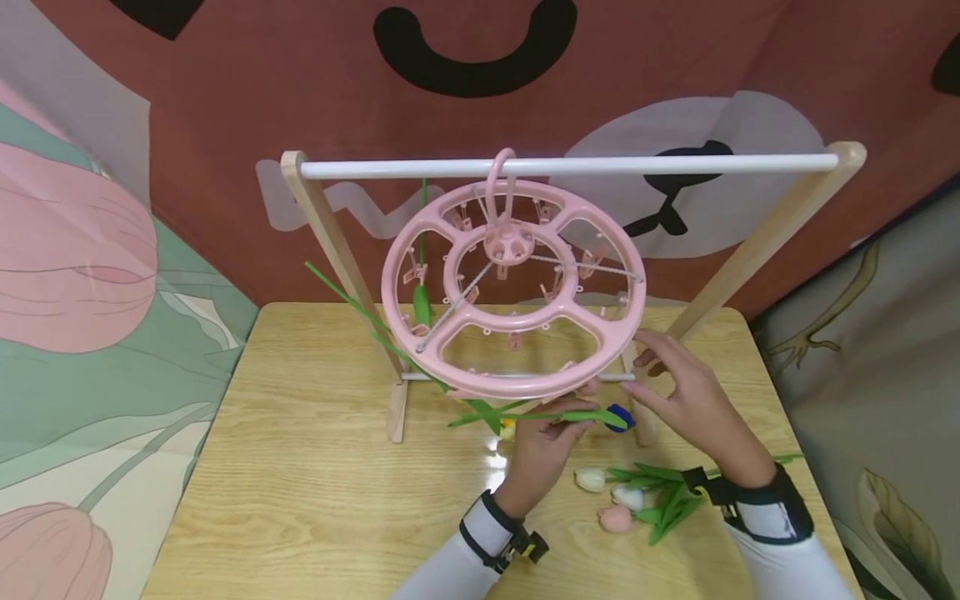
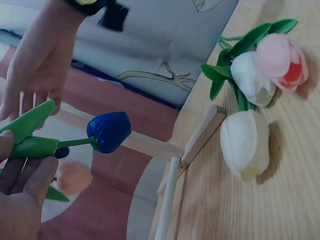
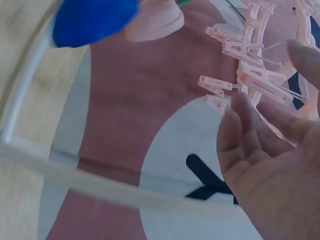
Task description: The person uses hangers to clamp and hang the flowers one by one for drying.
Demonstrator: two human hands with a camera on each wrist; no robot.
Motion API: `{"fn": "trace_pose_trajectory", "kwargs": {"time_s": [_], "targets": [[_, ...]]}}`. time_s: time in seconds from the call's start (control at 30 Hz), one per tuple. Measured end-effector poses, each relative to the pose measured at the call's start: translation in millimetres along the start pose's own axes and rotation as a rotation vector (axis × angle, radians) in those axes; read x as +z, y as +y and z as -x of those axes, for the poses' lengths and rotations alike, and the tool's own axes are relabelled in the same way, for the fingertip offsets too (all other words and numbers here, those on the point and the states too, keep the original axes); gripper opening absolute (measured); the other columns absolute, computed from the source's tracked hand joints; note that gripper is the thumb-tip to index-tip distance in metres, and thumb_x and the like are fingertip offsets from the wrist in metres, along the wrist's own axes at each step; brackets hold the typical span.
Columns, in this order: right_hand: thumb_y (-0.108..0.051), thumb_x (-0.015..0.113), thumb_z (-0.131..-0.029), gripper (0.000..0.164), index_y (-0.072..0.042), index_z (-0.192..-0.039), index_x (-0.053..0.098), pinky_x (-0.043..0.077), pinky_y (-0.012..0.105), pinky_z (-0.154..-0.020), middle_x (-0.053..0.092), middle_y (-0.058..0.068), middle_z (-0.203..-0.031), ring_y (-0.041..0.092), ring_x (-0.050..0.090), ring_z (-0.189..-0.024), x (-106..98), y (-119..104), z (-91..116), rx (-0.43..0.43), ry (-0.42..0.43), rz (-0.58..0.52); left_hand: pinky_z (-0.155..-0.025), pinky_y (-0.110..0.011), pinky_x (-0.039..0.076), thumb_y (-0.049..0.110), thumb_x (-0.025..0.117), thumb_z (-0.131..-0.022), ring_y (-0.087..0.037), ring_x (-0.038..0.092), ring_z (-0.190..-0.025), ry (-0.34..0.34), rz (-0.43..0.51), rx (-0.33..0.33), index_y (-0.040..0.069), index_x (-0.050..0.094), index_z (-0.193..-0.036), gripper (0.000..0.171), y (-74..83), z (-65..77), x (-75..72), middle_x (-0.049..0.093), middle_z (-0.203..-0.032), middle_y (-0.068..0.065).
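Observation:
My left hand [image 1: 543, 454] pinches an artificial blue tulip [image 2: 108, 131] by its green leaves and stem, just below the near rim of a round pink clip hanger [image 1: 517, 385]. The tulip lies sideways, its bloom toward the right. At the hanger's right edge is my right hand [image 1: 697, 408], thumb apart from loosely bent fingers. In the right wrist view, pink clips [image 3: 265, 82] hang close to those fingertips; whether they touch cannot be told. A pinkish tulip [image 2: 74, 177] and a yellow flower [image 1: 507, 428] show beneath the hanger, partly hidden.
The hanger hooks over a white rod [image 1: 675, 164] on a wooden stand [image 1: 765, 242]. White tulips [image 2: 245, 142] and a pink tulip [image 1: 617, 519] lie on the wooden table [image 1: 300, 500], below the right forearm. Green stems [image 1: 345, 296] stick out left of the hanger.

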State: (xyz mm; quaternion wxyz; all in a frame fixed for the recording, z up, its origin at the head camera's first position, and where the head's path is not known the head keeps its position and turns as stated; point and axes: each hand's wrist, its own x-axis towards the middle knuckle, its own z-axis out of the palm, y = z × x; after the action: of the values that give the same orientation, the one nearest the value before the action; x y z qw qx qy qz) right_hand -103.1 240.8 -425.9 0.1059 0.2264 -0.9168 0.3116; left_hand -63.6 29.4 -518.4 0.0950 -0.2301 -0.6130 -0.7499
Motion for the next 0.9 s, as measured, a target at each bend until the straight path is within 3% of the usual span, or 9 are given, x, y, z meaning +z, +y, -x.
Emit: {"fn": "trace_pose_trajectory", "kwargs": {"time_s": [0.2,0.37,0.47,0.63,0.8,0.9], "targets": [[-0.01,0.078,-0.091,0.059,-0.011,-0.146,0.056,0.047,0.019,-0.073,0.066,0.007,-0.119,0.009,0.053,-0.089,3.4,-6.6,-36.6,0.062,0.038,-0.179,-0.081,-0.035,0.065,-0.001,0.07,-0.094,-0.025,0.074,-0.104,-0.003,0.002,-0.01,-0.007,0.071,-0.116,0.023,1.5,-1.1,-4.0,0.066,-0.127,-0.026],[-0.003,0.07,-0.096,0.042,-0.006,-0.137,0.064,0.049,0.015,-0.074,0.071,0.013,-0.125,0.005,0.061,-0.095,7.3,-8.8,-56.6,0.062,0.114,-0.382,-0.088,-0.038,0.064,-0.004,0.07,-0.093,-0.033,0.072,-0.111,-0.003,0.04,0.003,-0.008,0.069,-0.117,0.024,-0.2,-1.7,-2.5,0.066,-0.127,-0.029],[0.003,0.07,-0.094,0.038,-0.003,-0.132,0.066,0.053,0.012,-0.08,0.073,0.004,-0.121,0.004,0.067,-0.102,6.8,-7.4,-57.7,0.044,0.142,-0.441,-0.089,-0.038,0.063,-0.005,0.07,-0.092,-0.033,0.071,-0.113,-0.016,0.051,0.003,-0.008,0.07,-0.117,0.025,-0.6,0.1,-0.9,0.065,-0.129,-0.029],[0.006,0.069,-0.094,0.035,0.001,-0.127,0.067,0.055,0.012,-0.083,0.069,-0.016,-0.117,0.004,0.067,-0.104,4.3,-6.6,-52.5,0.019,0.118,-0.46,-0.086,-0.037,0.064,-0.006,0.071,-0.091,-0.028,0.073,-0.111,-0.017,0.016,0.005,-0.009,0.071,-0.114,0.023,0.2,2.3,-0.4,0.067,-0.128,-0.025],[0.011,0.069,-0.091,0.033,0.004,-0.123,0.064,0.056,0.012,-0.084,0.067,-0.012,-0.112,0.005,0.066,-0.1,0.2,-8.4,-45.3,0.012,0.104,-0.48,-0.082,-0.034,0.065,-0.001,0.072,-0.093,-0.022,0.076,-0.101,-0.01,-0.038,-0.02,-0.007,0.072,-0.114,0.022,2.0,2.7,-2.2,0.072,-0.121,-0.018],[0.014,0.07,-0.089,0.034,0.006,-0.121,0.062,0.056,0.012,-0.085,0.067,-0.008,-0.111,0.006,0.066,-0.1,-1.9,-10.2,-39.3,-0.001,0.106,-0.508,-0.084,-0.035,0.065,-0.001,0.071,-0.093,-0.023,0.076,-0.101,-0.007,-0.024,-0.022,-0.006,0.071,-0.116,0.023,2.4,3.3,-3.7,0.072,-0.121,-0.02]]}}
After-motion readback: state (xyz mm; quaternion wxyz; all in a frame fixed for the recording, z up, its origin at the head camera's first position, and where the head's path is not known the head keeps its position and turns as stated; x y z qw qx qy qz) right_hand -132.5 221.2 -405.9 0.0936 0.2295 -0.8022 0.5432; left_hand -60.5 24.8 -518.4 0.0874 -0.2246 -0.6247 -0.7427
